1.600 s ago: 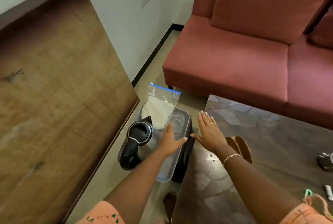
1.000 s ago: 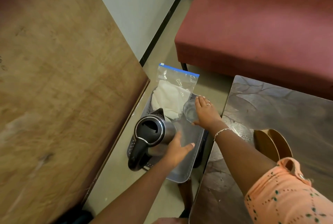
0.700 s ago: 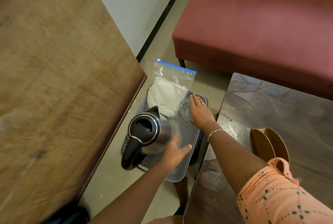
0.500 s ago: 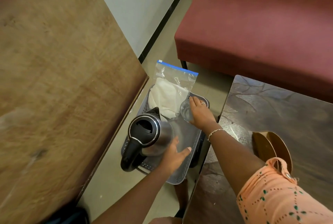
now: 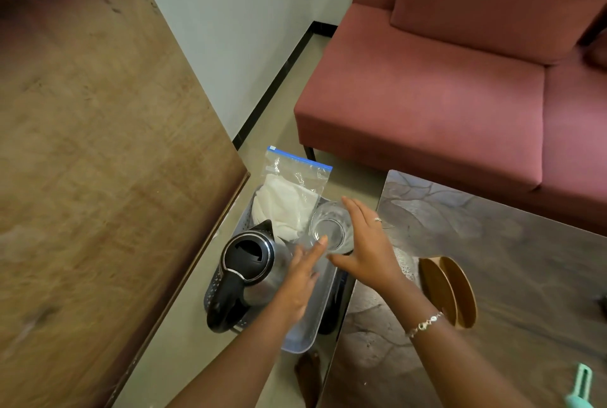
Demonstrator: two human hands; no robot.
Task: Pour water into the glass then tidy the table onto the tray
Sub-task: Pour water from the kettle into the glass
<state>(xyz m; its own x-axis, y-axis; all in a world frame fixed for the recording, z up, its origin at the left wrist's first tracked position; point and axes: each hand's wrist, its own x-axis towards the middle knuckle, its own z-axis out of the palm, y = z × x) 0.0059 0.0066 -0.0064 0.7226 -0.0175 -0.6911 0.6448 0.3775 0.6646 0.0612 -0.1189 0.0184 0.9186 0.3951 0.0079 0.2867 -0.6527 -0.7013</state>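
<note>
With both hands open, the right hand (image 5: 364, 245) beside the glass (image 5: 328, 230) and left hand (image 5: 300, 279) near the kettle (image 5: 253, 263), a careless nudge could tip the glass across the tray (image 5: 305, 338).

Tray (image 5: 297, 340): on the floor, left of the tabletop (image 5: 492, 260).
Kettle (image 5: 251, 268): near left in tray.
Glass (image 5: 328, 230): right of kettle, in tray.
Zip bag (image 5: 292, 191): far end of tray.

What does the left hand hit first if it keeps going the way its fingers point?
Probably the glass: the left hand points up and slightly right over the tray, fingertips right at the glass's near rim. Depth is unclear; they may already touch.
</note>
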